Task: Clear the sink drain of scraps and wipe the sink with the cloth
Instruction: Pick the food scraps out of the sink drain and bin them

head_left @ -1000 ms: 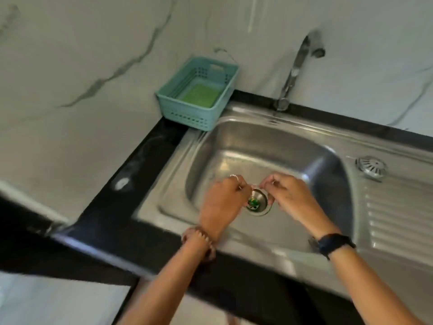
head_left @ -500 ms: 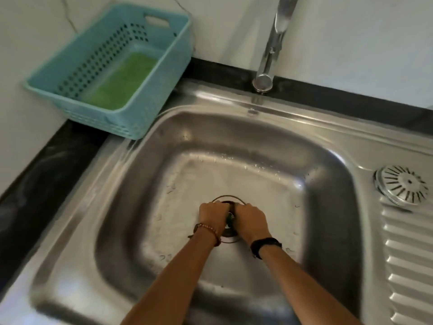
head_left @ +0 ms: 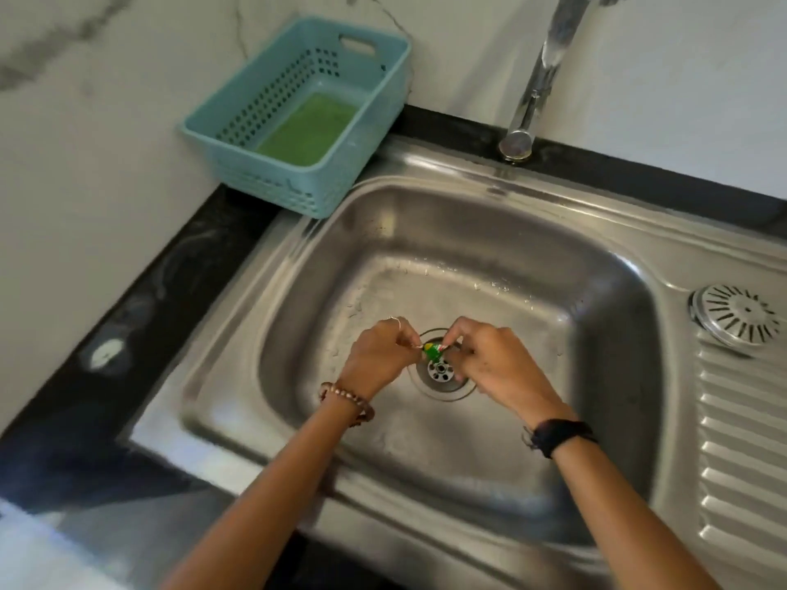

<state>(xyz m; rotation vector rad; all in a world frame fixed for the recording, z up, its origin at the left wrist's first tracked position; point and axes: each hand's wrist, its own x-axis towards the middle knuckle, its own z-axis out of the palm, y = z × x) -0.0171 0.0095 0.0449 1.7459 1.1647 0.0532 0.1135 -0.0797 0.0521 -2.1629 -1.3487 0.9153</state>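
Note:
A steel sink (head_left: 489,232) has a round drain (head_left: 443,379) in the middle of its floor. Just above the drain's far rim a small green, red and white scrap (head_left: 432,350) is pinched between both hands. My left hand (head_left: 381,355) holds its left end and my right hand (head_left: 489,359) holds its right end, fingers closed. The drain holes below are uncovered. A green cloth (head_left: 311,129) lies flat inside a teal basket (head_left: 374,117) at the sink's back left corner.
A chrome tap (head_left: 536,83) rises behind the basin. A round metal strainer lid (head_left: 739,315) rests on the ribbed drainboard (head_left: 741,440) at right. Black countertop (head_left: 127,334) borders the sink on the left, with a marble wall behind.
Half a second ago both hands pressed down on the drain. They have since risen slightly and spread, with the scrap lifted out between them and the drain holes exposed.

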